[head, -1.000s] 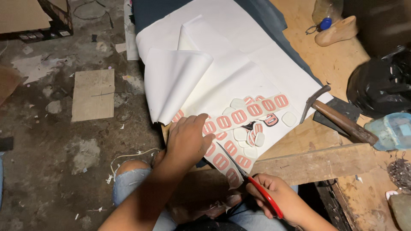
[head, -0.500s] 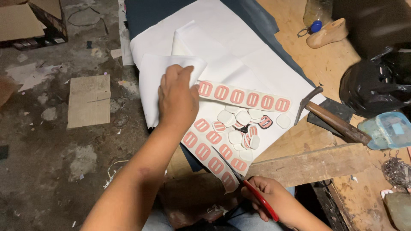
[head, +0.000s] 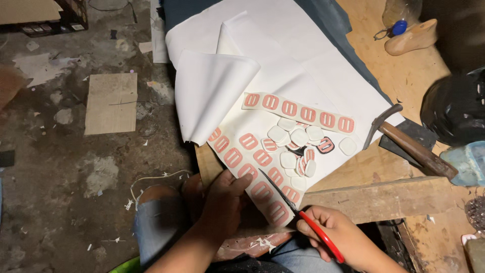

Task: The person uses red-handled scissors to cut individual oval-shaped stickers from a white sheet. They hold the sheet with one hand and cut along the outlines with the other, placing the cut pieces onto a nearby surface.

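Observation:
A white sheet (head: 303, 65) lies on a wooden bench, one corner folded back. Its near part carries rows of red-outlined rounded shapes (head: 252, 162). A separate strip of the same shapes (head: 298, 108) lies across it, above a small heap of cut-out white pieces (head: 298, 144). My left hand (head: 222, 202) rests on the near edge of the sheet, fingers pressing it down. My right hand (head: 333, 237) holds red-handled scissors (head: 298, 207), whose open blades point up into the printed rows.
A hammer (head: 409, 144) lies on the bench to the right, next to a black bag (head: 454, 106) and a pale blue box (head: 470, 162). A wooden shoe last (head: 409, 38) sits at the far right. Cardboard pieces (head: 111, 101) lie on the dirty floor at left.
My left hand has come back from the folded flap to the near edge of the sheet. The scissors have moved up onto the printed rows.

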